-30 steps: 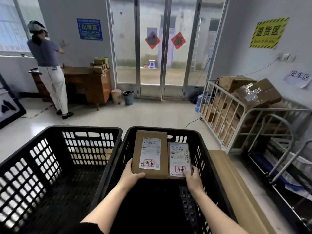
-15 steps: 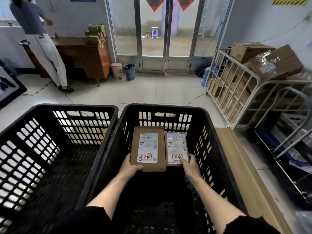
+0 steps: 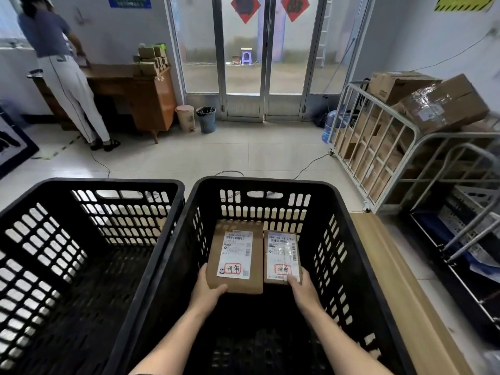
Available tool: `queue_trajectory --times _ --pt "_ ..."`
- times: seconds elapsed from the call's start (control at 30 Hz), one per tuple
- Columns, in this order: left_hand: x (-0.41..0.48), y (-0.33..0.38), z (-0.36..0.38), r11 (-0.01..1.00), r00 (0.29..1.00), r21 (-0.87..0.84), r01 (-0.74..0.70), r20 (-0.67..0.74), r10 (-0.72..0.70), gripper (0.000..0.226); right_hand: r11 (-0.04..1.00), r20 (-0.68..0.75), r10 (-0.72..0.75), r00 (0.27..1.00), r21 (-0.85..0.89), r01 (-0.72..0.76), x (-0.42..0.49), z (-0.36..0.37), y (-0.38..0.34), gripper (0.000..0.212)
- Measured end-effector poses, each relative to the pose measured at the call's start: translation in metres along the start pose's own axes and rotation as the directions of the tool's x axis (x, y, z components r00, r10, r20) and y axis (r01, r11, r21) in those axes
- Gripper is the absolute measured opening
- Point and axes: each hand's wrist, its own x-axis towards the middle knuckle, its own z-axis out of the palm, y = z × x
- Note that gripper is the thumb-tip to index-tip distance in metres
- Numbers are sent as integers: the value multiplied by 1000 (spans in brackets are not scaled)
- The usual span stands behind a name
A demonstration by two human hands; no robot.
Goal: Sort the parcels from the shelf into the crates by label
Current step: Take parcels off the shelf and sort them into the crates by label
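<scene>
Down inside the right-hand black slotted plastic crate (image 3: 349, 239), two flat brown cardboard parcels sit side by side, touching along one edge. The left hand (image 3: 207, 289) is closed on the near corner of the larger brown parcel (image 3: 238, 255), thumb on top; the right hand (image 3: 301, 288) grips the near end of the smaller taped parcel (image 3: 282, 257), fingers over its white label. Both labels carry what looks like the same red-boxed mark, so this seems the placing step for one matching pair. Whether they already rest on the crate floor I cannot tell. The neighbouring black crate (image 3: 89, 185) on the left looks empty. Next, I would expect both hands to let go and lift clear.
</scene>
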Motion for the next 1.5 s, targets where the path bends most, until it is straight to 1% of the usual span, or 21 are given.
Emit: queue_trajectory --times 0.17,0.3,0.37,0.43,0.5,0.57,0.6,0.67,0.73,0.8,0.87,0.97,1.03,1.33,1.5 --pt "4 -3 3 1000 1000 20 10 -16 -10 74 999 -19 -44 999 -26 44 2 2 3 41" --pt "5 -4 6 997 998 79 25 -51 -21 74 989 -50 -69 996 -134 61 3 3 2 40" --pt "4 -3 6 989 998 148 27 -57 -18 74 956 -101 -110 989 -283 78 3 2 -3 45" --pt "4 1 9 952 997 306 -18 -61 39 78 863 -123 -195 973 -493 111 3 2 -9 54" --pt "5 10 12 854 986 508 -111 -49 158 84 765 -66 -298 952 -613 196 4 5 -18 60" --pt "10 21 16 725 965 658 -202 6 264 87 698 21 -352 936 -660 278 9 9 -28 60" --pt "13 27 17 662 958 713 -231 47 284 87 675 55 -359 932 -674 300 11 10 -33 60" --pt "21 36 18 531 952 804 -268 136 274 89 629 113 -361 926 -704 331 17 10 -40 58" --pt "29 43 16 413 945 856 -311 231 233 92 558 180 -359 916 -745 365 21 9 -41 56" --pt "36 46 12 346 935 870 -352 307 178 95 493 240 -341 909 -778 390 24 8 -37 56" --pt "40 45 9 326 927 868 -375 355 121 95 467 262 -340 903 -787 404 26 9 -29 57" --pt "43 39 8 364 922 850 -382 378 85 94 446 264 -365 893 -792 417 29 10 -19 57" --pt "44 37 7 377 918 840 -389 388 83 95 423 277 -366 888 -801 424 30 10 -15 57" --pt "45 40 7 360 917 847 -392 393 75 96 360 290 -345 893 -838 411 26 12 -19 57" --pt "38 47 8 303 920 870 -389 384 78 94 355 297 -298 907 -848 394 21 10 -36 59"
